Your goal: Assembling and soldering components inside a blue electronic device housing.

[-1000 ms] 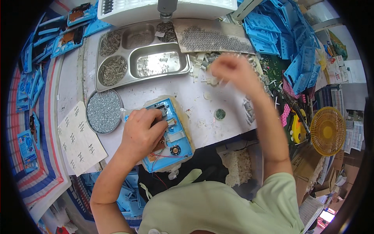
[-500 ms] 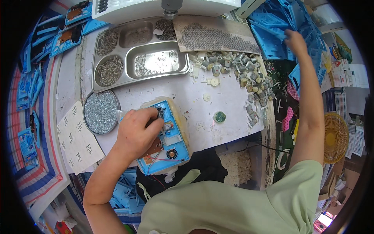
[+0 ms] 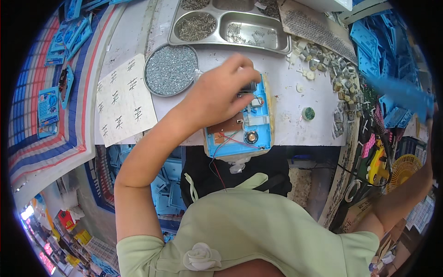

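An opened blue plastic casing (image 3: 265, 111) lies on a pale padded block at the table's front edge. It holds a brown circuit board (image 3: 226, 125), a small round speaker (image 3: 251, 137) and thin red and green wires. My left hand (image 3: 221, 87) is closed over its upper left part, thumb and fingers bent around a dark part; the fingertips' hold is hidden. At the far right, my right hand (image 3: 430, 131) is partly lost in the dark rim. It grips a blue plastic panel (image 3: 401, 94), smeared by motion.
A round tray of small screws (image 3: 170, 69) and a steel compartment tray (image 3: 277, 46) sit beyond the casing. Small motors (image 3: 344, 90) are heaped at right, near a green disc (image 3: 308, 113). Blue panels (image 3: 367, 41) pile behind. A handwritten sheet (image 3: 124, 101) lies left.
My right hand has left the blue pile and come nearer along the right side, carrying a panel. My left hand stays on the casing. The whole view has shifted.
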Available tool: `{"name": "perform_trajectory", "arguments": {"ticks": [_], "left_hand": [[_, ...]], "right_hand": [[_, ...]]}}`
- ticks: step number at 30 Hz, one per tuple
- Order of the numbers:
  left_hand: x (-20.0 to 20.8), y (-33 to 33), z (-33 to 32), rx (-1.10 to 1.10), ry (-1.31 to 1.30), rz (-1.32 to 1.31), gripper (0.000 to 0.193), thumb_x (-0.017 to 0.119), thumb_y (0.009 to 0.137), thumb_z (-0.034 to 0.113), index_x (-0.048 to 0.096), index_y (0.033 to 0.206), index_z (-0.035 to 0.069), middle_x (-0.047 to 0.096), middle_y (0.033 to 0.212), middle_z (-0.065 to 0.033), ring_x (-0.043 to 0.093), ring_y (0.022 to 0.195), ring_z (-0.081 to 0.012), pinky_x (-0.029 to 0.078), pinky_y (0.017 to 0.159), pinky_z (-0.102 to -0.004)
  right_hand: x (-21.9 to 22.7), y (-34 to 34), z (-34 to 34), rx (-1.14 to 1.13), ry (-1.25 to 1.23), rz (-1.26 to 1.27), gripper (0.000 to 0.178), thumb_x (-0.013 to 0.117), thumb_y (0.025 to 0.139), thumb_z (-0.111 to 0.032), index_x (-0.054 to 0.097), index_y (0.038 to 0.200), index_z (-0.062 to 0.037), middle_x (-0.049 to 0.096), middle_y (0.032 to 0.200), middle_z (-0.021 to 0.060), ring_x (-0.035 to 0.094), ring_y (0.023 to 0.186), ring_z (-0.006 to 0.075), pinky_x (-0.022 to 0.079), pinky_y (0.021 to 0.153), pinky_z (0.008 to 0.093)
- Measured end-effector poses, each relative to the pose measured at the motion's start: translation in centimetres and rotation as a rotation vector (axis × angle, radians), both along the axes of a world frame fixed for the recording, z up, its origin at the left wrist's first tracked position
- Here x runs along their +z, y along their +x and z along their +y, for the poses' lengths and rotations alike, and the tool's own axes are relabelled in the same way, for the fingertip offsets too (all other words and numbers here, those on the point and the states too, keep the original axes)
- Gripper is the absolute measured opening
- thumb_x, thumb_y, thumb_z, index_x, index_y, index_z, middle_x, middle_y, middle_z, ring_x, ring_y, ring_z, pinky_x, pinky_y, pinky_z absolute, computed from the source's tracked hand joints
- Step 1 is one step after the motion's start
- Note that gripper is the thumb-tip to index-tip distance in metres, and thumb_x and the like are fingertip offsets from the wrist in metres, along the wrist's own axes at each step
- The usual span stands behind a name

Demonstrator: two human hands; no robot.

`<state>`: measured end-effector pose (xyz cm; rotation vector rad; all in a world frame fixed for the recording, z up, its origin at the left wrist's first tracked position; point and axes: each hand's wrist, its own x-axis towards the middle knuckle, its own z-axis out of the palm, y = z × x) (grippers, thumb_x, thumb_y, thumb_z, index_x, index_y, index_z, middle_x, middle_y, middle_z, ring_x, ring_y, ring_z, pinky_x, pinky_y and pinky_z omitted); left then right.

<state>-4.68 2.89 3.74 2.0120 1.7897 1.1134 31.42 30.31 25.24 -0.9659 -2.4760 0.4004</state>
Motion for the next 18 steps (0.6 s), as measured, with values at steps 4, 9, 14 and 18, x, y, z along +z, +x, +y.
{"name": "perform_trajectory", "arguments": {"ticks": [4, 9, 14, 18], "left_hand": [[4.2, 0.4, -0.6, -0.133, 0.086, -0.419, 0.047, 0.081, 0.082, 0.018, 0.063, 0.123, 0.004, 0.065, 0.118, -0.0103, 0.07, 0.088, -0.0213, 0.056, 0.076, -0.0347], [6.5, 1.2, -4.5, 0.113, -0.184, -0.935, 0.04, 0.073, 0.095, 0.019, 0.061, 0.126, -0.003, 0.073, 0.106, -0.0111, 0.072, 0.094, -0.0177, 0.059, 0.084, -0.0325], [3.5, 2.5, -6.2, 0.314, -0.092, -1.034, 0.045, 0.069, 0.098, 0.016, 0.053, 0.134, -0.007, 0.072, 0.106, -0.0126, 0.07, 0.099, -0.0197, 0.058, 0.088, -0.0338], [2.2, 4.4, -7.6, 0.427, -0.351, -0.439, 0.082, 0.079, 0.088, 0.024, 0.035, 0.151, -0.007, 0.072, 0.097, -0.0149, 0.072, 0.087, -0.0232, 0.057, 0.079, -0.0317]], "right_hand": [[-7.9, -5.8, -8.7, 0.193, -0.522, 0.274, 0.05, 0.062, 0.088, -0.005, 0.058, 0.137, 0.0015, 0.069, 0.119, 0.0109, 0.067, 0.094, 0.0153, 0.054, 0.09, 0.034], [-12.1, -17.4, -9.8, 0.326, -0.419, 0.513, 0.055, 0.059, 0.095, -0.015, 0.048, 0.148, 0.0, 0.067, 0.125, 0.0115, 0.064, 0.102, 0.0161, 0.054, 0.088, 0.0316], [-17.2, -15.8, -18.4, 0.357, -1.065, 0.575, 0.073, 0.068, 0.096, -0.009, 0.029, 0.158, -0.0021, 0.071, 0.098, 0.0075, 0.064, 0.085, 0.0132, 0.051, 0.081, 0.029], [-19.8, -11.8, -20.2, 0.193, -0.81, 0.257, 0.075, 0.067, 0.095, -0.007, 0.027, 0.158, -0.0018, 0.067, 0.076, 0.0083, 0.065, 0.065, 0.0179, 0.05, 0.063, 0.0307]]}}
